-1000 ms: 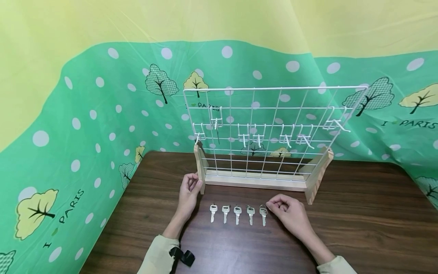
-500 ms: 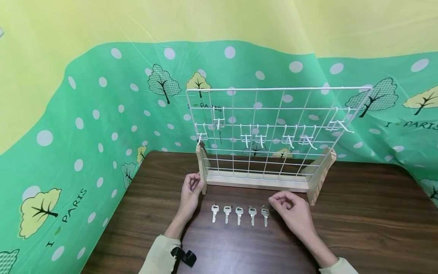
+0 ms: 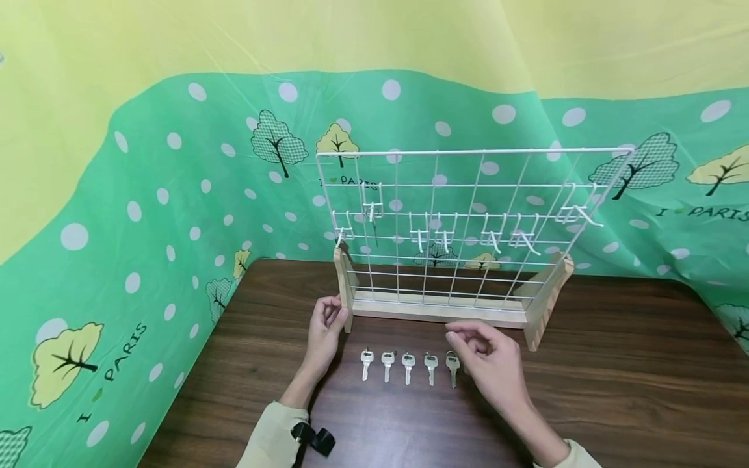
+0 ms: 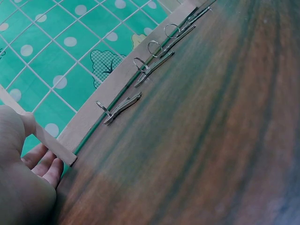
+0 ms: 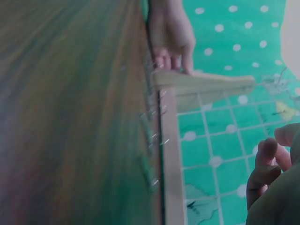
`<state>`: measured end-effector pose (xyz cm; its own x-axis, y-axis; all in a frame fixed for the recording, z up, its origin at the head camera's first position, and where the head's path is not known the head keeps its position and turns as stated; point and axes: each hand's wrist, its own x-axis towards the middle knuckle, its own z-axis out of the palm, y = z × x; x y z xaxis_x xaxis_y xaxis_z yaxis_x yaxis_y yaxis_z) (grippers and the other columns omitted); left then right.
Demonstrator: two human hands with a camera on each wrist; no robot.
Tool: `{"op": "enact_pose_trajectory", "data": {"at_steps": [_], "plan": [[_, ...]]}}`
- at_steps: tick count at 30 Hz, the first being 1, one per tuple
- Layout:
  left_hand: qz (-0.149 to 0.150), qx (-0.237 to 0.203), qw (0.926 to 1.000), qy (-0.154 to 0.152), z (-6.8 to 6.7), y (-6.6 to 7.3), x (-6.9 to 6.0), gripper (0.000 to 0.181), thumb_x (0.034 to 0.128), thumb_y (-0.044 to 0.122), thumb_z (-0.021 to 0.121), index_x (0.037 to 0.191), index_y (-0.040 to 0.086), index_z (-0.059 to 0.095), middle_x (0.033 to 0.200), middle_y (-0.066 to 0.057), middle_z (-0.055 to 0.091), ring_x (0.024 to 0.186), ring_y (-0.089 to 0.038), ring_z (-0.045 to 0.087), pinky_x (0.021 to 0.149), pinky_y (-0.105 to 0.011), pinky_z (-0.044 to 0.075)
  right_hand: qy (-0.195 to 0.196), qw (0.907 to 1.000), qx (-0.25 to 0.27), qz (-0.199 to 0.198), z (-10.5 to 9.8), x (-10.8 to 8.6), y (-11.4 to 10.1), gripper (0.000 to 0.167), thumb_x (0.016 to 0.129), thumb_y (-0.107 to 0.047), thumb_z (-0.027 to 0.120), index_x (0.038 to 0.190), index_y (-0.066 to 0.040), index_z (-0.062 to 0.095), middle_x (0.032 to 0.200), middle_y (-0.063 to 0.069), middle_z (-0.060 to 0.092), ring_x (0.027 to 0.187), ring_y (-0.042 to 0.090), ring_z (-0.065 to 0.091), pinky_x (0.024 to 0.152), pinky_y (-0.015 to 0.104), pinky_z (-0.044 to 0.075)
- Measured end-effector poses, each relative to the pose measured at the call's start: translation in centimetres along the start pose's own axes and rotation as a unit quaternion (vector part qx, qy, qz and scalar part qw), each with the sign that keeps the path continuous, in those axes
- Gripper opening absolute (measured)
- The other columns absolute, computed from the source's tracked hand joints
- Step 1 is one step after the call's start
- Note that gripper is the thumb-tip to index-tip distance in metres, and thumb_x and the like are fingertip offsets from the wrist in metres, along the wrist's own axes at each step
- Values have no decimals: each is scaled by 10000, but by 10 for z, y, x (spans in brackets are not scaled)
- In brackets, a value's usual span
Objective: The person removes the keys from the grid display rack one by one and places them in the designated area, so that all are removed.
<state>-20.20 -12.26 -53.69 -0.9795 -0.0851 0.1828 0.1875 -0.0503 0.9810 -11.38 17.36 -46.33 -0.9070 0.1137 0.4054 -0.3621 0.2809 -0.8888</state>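
My left hand (image 3: 325, 331) grips the left wooden leg (image 3: 344, 292) of a white wire grid rack (image 3: 435, 188); in the left wrist view the thumb lies on one side of the leg and the fingers (image 4: 41, 161) on the other. Several silver keys (image 3: 408, 368) with small rings lie in a row before the rack, blades towards me. My right hand (image 3: 494, 361) hovers beside and just above the rightmost key (image 3: 453, 370). Its fingers are loosely bent, with a gap to the thumb, and nothing shows between them.
Several white hooks (image 3: 493, 239) hang on the grid. Something thin and dark hangs below the upper left hook (image 3: 371, 209). A wooden bar (image 3: 439, 310) joins the legs on the brown table (image 3: 638, 364). Patterned green fabric (image 3: 175, 214) stands behind and at the left.
My right hand has moved away from the rightmost key, up and to the left, with its fingers spread a little more. The left hand keeps its hold; the keys lie as before.
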Motion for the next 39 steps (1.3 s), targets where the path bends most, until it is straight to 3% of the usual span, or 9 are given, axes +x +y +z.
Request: {"op": "enact_pose_trajectory", "data": {"at_steps": [5,12,19,22,25,31,39], "plan": [[-12,22,10000,67,-1,0,0,233,1086,-56,621,1259,-135,486,1362,-245,596,1456,-370,525,1218,-280,428,-114,9995,232,-175,12,7,-17,199,949,77,809,1120,-22,827,833,-8,712,522,-10,416,398,237,333],[-46,37,10000,54,-1,2,0,230,1086,-59,615,1260,-132,483,1369,-244,591,1451,-362,523,1228,-299,424,-362,9974,562,-270,29,16,-32,247,969,45,805,1199,-44,821,852,-9,722,500,27,471,393,237,368],[-79,24,9999,78,1,2,0,226,1082,-65,613,1256,-132,486,1371,-253,600,1446,-365,531,1217,-285,429,-461,9935,1035,139,44,25,-40,306,993,40,779,1295,-8,780,1074,127,764,514,92,571,449,223,473],[-70,23,9999,84,1,2,0,226,1081,-65,615,1255,-132,489,1365,-248,604,1433,-350,541,1210,-274,434,-457,9918,1158,288,49,30,-45,350,1003,27,773,1349,-19,761,1138,168,759,517,149,595,437,214,452],[-54,18,9999,85,0,2,0,224,1084,-61,616,1255,-131,490,1360,-237,604,1424,-330,546,1207,-265,434,-488,9910,1213,280,55,36,-51,370,1020,5,764,1386,-43,749,1187,175,757,521,197,610,434,204,418],[-38,-40,10000,83,0,3,0,229,1084,-63,619,1255,-138,486,1354,-236,605,1429,-332,545,1208,-267,433,-593,9895,1304,184,68,49,-61,402,1045,-21,746,1445,-57,718,1250,161,746,548,185,635,516,228,521],[-81,1,9999,65,1,3,0,221,1085,-63,613,1256,-129,489,1358,-240,603,1431,-347,541,1219,-289,434,-674,9884,1354,146,80,58,-68,455,1082,-65,718,1532,-89,655,1383,146,707,611,192,678,441,214,390]]}}
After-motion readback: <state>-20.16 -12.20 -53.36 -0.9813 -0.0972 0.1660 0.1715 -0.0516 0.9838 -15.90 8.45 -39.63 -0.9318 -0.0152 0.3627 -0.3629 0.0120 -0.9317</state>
